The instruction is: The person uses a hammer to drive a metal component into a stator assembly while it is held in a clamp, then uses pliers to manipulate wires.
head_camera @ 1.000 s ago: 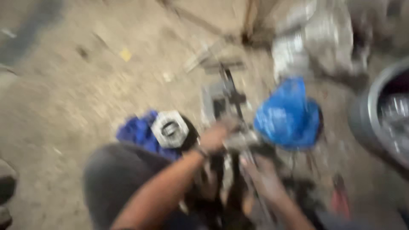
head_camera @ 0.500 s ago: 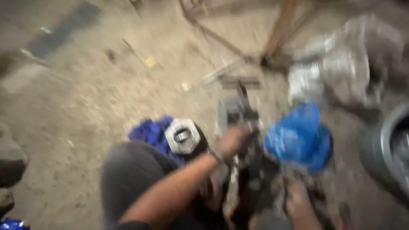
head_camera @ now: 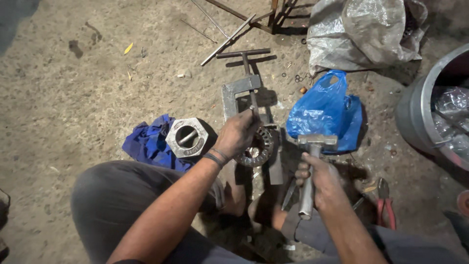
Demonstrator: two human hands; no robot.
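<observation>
The left hand (head_camera: 238,134) holds a thin rod (head_camera: 253,111) on the ring (head_camera: 258,146) in the clamp (head_camera: 239,88); the right hand (head_camera: 317,178) grips a hammer (head_camera: 315,151); a hit on the rod looks due, needing careful aim.

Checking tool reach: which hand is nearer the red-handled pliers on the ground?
Right. The right hand, gripping the hammer, sits just left of the pliers; the left hand is farther left.
</observation>
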